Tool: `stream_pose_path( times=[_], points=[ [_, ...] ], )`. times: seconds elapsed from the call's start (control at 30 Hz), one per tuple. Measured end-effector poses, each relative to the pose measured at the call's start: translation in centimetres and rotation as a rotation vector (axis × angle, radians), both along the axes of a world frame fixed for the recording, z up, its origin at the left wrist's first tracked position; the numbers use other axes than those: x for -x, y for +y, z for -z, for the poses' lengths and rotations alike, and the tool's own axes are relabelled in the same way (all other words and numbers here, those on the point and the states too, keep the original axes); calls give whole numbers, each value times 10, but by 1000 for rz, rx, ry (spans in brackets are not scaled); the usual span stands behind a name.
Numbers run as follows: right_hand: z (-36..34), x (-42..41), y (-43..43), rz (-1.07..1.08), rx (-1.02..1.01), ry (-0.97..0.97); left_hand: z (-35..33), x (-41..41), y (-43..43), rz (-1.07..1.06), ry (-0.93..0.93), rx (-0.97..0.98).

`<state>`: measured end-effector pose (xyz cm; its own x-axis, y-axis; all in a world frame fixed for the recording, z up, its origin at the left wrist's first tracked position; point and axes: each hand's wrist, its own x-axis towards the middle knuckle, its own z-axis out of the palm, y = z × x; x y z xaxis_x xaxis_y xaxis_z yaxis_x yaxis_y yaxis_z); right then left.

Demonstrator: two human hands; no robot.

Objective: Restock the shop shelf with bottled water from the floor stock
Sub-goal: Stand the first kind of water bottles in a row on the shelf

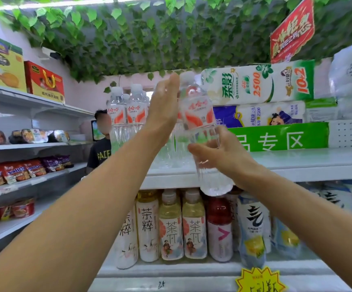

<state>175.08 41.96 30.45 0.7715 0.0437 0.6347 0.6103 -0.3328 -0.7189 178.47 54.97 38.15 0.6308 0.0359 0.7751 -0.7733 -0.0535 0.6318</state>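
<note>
A: Where's the water bottle?
B: Tilted, its lower half clasped in the right grip; the left grip is flat, holding nothing, beside its neck.
A: Risk?
B: Swung left of the grip, it could topple the standing bottles.

The left grip hides some of the shelved water bottles behind it, so their number cannot be told. The cap of the held water bottle is blurred, and the right grip covers part of its lower body. A person beyond is half hidden by the shelved water bottles. The bottom edge cuts off the yellow price tag; the left edge cuts off the yellow box.
</note>
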Motion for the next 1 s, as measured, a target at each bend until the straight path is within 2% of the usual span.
stream_pose_path(
  times=[0.1, 0.27, 0.33, 0.4, 0.53, 0.63, 0.77, 0.87, 1.0],
  points=[
    [-18, -18, -17, 25, -164, -33, 9, -23, 8, -222, -83, -160],
    [-34, -54, -34, 73, -210, -14, 50, -57, 8, -706, -361, -658],
    [-31, -71, -34, 99, -204, 4, 63, -67, 7, -805, -512, -851],
    [-28, -88, -33, 120, -199, 2, 72, -77, 5, -867, -613, -955],
    [-23, -105, -29, 97, -236, -1, 73, -89, 4, -990, -587, -1113],
    [-23, -106, -31, 82, -191, -11, 72, -93, 8, -1079, -619, -1207],
    [-22, -104, -47, 127, 41, 9, 71, -93, 13, -1069, -639, -1229],
    [-12, -104, -52, 335, 130, 18, 76, -93, 16, -1068, -666, -1165],
    [-9, -96, -45, 343, 158, -69, 86, -94, 16, -986, -585, -1112]
  ],
)
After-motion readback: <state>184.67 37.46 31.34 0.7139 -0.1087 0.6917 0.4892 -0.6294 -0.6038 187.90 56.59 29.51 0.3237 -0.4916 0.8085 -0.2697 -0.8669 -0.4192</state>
